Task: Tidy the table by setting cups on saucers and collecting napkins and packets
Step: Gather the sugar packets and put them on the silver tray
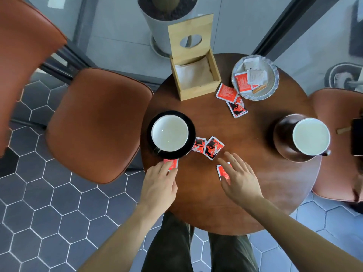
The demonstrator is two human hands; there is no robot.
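A black cup (170, 133) stands on a black saucer (189, 146) at the table's left. A brown cup (311, 136) stands on a brown saucer (282, 152) at the right. Red packets lie loose: two beside the black saucer (213, 147), two near the dish (225, 93). My left hand (159, 185) touches a red packet (172, 163) just below the black saucer. My right hand (240, 177) lies flat, fingers straight, over another red packet (223, 170). A ruffled dish (273, 75) at the back holds red and white packets.
A wooden napkin box (198, 91) with its lid up holds white napkins at the back of the round wooden table (245, 193). Orange chairs (98, 124) stand left and right. A planter (167, 22) stands on the floor behind. A dark phone (357, 136) lies on the right chair.
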